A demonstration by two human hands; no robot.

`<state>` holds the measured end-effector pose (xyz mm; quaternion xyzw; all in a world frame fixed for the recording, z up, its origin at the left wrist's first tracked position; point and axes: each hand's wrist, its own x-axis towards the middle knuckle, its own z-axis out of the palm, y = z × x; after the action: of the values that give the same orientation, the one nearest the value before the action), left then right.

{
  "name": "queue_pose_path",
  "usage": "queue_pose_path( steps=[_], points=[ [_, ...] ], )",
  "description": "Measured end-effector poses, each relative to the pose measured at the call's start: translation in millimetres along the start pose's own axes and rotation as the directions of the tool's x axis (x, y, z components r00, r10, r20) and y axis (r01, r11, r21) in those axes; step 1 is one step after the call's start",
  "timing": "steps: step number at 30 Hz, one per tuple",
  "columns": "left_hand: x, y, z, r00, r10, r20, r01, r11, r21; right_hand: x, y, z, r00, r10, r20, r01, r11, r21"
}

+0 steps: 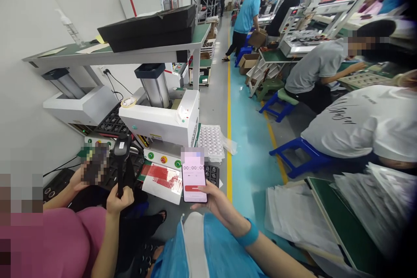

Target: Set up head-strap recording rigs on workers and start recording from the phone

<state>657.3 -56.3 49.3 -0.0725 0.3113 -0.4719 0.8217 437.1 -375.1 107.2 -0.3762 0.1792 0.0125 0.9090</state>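
In my right hand (216,200) is a smartphone (194,184), held upright with my thumb over the red button low on its pink screen. A row of zeros like a timer reads across the screen. A blue band circles my right wrist. My left hand is not in view. Just left of the phone lies a white sheet (163,188) with red pieces on it. To my left a person in a pink top (65,243) holds a blurred-out phone-like thing (96,165) in one hand and a black handheld device (122,147) by its handle in the other.
A white press machine (159,117) with green and red buttons stands ahead, another press (78,104) left of it. A shelf above bears a black case (150,30). Right of the yellow-lined aisle (243,139), several people sit or stand at benches. Plastic-wrapped stacks (293,217) lie at the lower right.
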Motion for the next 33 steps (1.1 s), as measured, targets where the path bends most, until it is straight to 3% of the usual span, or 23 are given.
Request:
queue_pose_path(
  steps=[6, 15, 20, 26, 33],
  points=[
    [2.3, -15.7, -3.3, 0.998, -0.011, -0.068, 0.009, 0.999, -0.035, 1.4, -3.6, 1.3, 1.000, 0.016, 0.001, -0.016, 0.997, 0.078],
    [8.6, -0.1, -7.4, 0.987, -0.157, 0.028, 0.158, 0.986, -0.058, 2.0, -17.4, 1.2, 0.999, -0.036, 0.004, 0.036, 0.998, 0.050],
    [10.6, -2.5, -9.4, 0.978, -0.204, 0.050, 0.209, 0.970, -0.124, 5.9, -26.6, -0.7, 0.999, -0.051, 0.015, 0.050, 0.997, 0.057],
    [11.5, -4.5, -9.9, 0.966, -0.252, 0.051, 0.255, 0.964, -0.077, 13.7, -29.9, -1.6, 0.998, -0.059, -0.001, 0.059, 0.996, 0.066],
    [12.7, -4.0, -9.9, 0.952, -0.298, 0.066, 0.305, 0.924, -0.231, 18.7, -28.0, -2.4, 0.999, -0.041, 0.019, 0.039, 0.997, 0.072]
  ],
)
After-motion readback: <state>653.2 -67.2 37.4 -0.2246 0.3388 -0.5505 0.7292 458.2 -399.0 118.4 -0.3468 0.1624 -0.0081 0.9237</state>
